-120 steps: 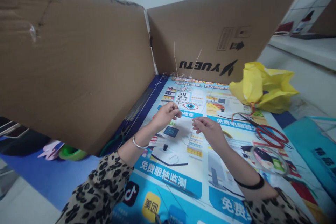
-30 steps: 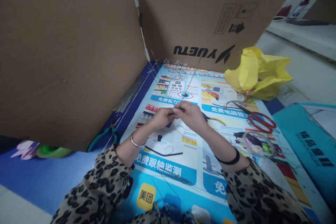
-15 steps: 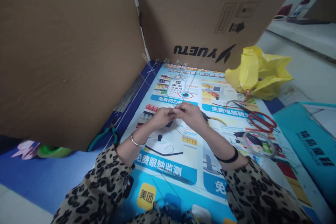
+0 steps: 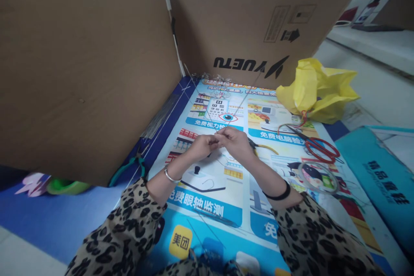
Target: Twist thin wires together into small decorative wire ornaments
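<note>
My left hand [image 4: 204,146] and my right hand [image 4: 235,141] meet fingertip to fingertip over the printed poster [image 4: 233,168]. Both are closed in a pinch on thin wires. One wire [image 4: 245,96] slants up to the right from the fingers, another up to the left; a thin loop shows below the hands. Exactly how the wires cross between the fingertips is hidden. Just beyond my right hand lie pliers with yellow handles [image 4: 268,148], partly covered by that hand.
Large cardboard panels [image 4: 87,60] stand at the left and back. Green-handled pliers [image 4: 129,168] and a bundle of wires [image 4: 160,116] lie left. To the right are red-handled scissors [image 4: 323,148], a clear tape roll [image 4: 318,177], a yellow bag [image 4: 318,90] and a teal box [image 4: 371,172].
The wires above my hands have spread wider, one leaning further left and the other further right. Both hands stay together in nearly the same place.
</note>
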Motion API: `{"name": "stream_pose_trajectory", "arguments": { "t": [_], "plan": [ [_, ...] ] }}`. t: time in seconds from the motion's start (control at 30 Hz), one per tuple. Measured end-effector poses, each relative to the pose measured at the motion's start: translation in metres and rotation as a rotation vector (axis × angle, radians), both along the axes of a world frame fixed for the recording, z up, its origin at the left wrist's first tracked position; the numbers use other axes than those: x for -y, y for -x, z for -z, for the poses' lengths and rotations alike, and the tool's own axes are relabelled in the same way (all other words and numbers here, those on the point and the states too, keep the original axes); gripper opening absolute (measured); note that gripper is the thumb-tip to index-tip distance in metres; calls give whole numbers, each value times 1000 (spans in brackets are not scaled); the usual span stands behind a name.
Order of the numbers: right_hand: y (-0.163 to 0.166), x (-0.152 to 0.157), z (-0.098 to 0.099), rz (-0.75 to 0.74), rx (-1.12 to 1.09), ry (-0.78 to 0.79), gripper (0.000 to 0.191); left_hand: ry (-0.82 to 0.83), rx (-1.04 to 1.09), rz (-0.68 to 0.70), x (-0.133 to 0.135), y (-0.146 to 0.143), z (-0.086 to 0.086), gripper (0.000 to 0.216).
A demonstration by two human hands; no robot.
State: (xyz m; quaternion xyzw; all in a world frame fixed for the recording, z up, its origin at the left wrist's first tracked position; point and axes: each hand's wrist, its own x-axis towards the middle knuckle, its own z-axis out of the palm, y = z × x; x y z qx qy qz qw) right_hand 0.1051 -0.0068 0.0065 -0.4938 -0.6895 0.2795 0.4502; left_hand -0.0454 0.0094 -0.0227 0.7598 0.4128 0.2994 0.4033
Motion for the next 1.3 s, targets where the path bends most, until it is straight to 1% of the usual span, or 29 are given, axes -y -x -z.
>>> {"name": "stream_pose_trajectory", "arguments": {
  "t": [0.1,0.2,0.33,0.47,0.57,0.7,0.8,0.87,0.93,0.97,1.1,1.2,1.3],
  "plan": [
    [-1,-2,2,-15,-84,41,8,7,53,-13,1,-3,-1,24],
    [-4,-5,0,-51,-278,165,14,62,152,-8,4,-6,-8,25],
    [-11,-8,-8,-112,-502,298,21,273,288,-10,13,-11,-20,27],
    [-21,-9,-11,-314,-611,434,24,509,478,-16,25,-16,-28,23],
    [-28,-9,-10,-430,-653,499,24,692,617,48,31,-17,-33,21],
    [-36,-9,-7,-535,-690,495,23,916,760,155,39,-19,-40,16],
    [-41,-8,-7,-601,-704,491,26,1039,836,238,45,-21,-43,12],
    [-41,-7,-8,-626,-693,494,28,1085,865,275,48,-22,-44,11],
    [-39,-4,-11,-603,-689,484,26,1082,890,276,51,-24,-43,13],
    [-35,-3,-13,-571,-690,472,25,1058,901,255,51,-24,-43,13],
    [-18,1,-18,-377,-699,401,22,872,898,63,51,-27,-41,15],
    [-11,2,-19,-265,-726,368,21,750,797,-76,53,-31,-41,18],
    [-18,-4,-20,-159,-767,373,23,690,664,-128,60,-36,-40,19]
  ]
}}
